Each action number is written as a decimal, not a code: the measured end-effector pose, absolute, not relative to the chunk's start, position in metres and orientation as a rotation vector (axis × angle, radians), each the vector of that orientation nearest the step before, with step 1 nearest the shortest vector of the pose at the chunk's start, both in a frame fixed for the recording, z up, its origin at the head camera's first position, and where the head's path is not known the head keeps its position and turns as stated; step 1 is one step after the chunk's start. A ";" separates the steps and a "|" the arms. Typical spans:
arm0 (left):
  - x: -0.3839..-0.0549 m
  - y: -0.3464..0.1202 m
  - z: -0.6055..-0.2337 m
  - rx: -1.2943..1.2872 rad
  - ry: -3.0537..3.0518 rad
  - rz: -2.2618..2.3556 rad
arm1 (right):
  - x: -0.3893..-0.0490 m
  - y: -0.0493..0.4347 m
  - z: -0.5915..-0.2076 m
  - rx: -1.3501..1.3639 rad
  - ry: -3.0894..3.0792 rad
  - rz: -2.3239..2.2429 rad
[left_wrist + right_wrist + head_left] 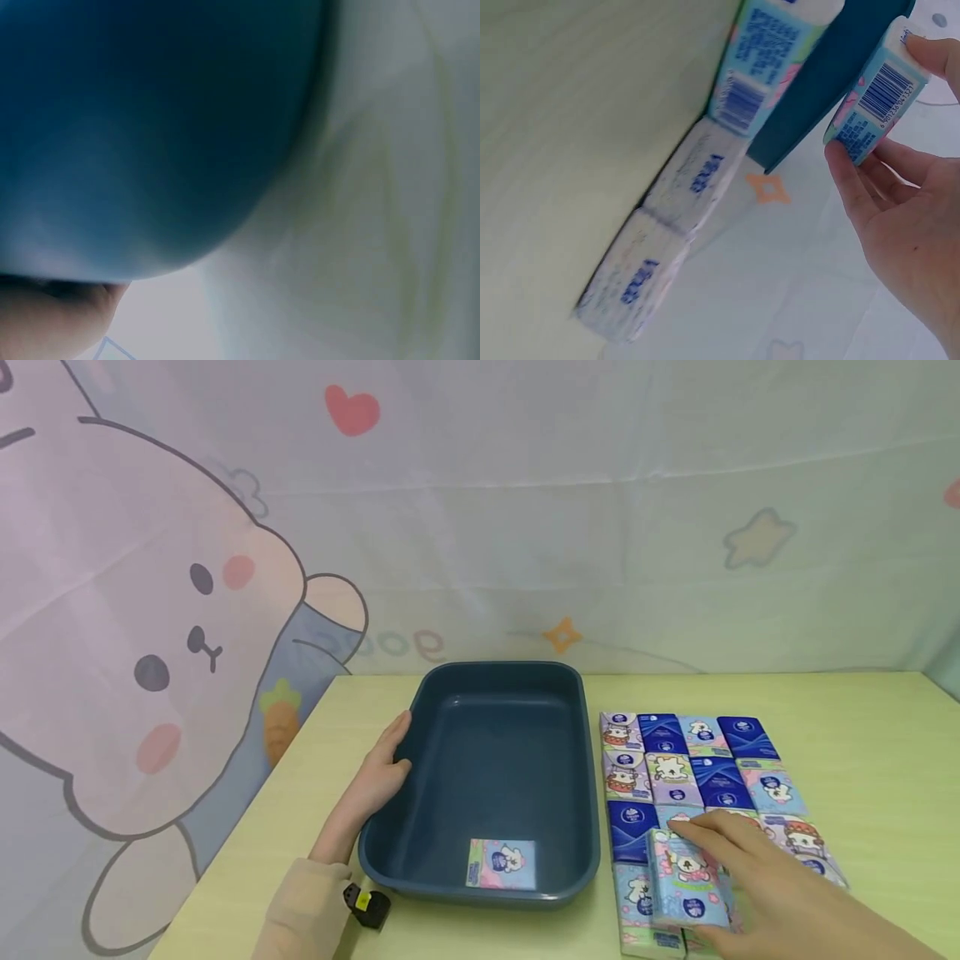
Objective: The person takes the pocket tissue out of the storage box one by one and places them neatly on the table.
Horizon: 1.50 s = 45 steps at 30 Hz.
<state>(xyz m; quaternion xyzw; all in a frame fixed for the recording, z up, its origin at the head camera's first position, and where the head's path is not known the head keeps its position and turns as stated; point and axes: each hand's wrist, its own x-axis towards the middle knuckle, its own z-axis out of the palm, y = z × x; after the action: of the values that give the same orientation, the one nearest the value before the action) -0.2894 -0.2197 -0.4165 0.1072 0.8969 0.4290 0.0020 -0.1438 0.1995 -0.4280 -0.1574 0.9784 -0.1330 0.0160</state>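
My right hand (757, 877) pinches a light-blue pocket tissue pack (688, 878) with a white cartoon character, between thumb and fingers. It hangs just above the near rows of tissue packs (628, 777); in the right wrist view the held pack (885, 94) shows its barcode side. At the left side of a dark blue plastic tub (495, 777), my left hand (378, 772) rests against the rim, fingers fairly straight. One blue-and-pink tissue pack (502, 864) lies flat inside the tub at the near end. The left wrist view shows mostly the blurred tub wall (150, 135).
Several blue, purple and pink packs lie in a tight grid right of the tub, partly hidden by my right hand. The table (862, 735) is pale yellow-green. A printed cartoon curtain (495, 543) hangs behind it. My left wrist carries a small black device (367, 906).
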 end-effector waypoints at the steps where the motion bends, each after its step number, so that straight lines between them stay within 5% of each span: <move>1: -0.290 -0.220 -0.417 0.336 2.813 1.348 | -0.145 0.203 -0.430 -0.477 3.026 -0.418; 45: -0.291 -0.219 -0.417 0.329 2.825 1.342 | -0.141 0.288 -0.478 -0.433 2.932 -0.428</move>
<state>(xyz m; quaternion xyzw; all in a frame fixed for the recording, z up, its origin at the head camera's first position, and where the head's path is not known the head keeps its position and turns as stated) -0.2910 -0.2188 -0.4168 0.1045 0.8984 0.4266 -0.0015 -0.1414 0.2885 -0.4781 -0.1442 0.9765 -0.1426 0.0736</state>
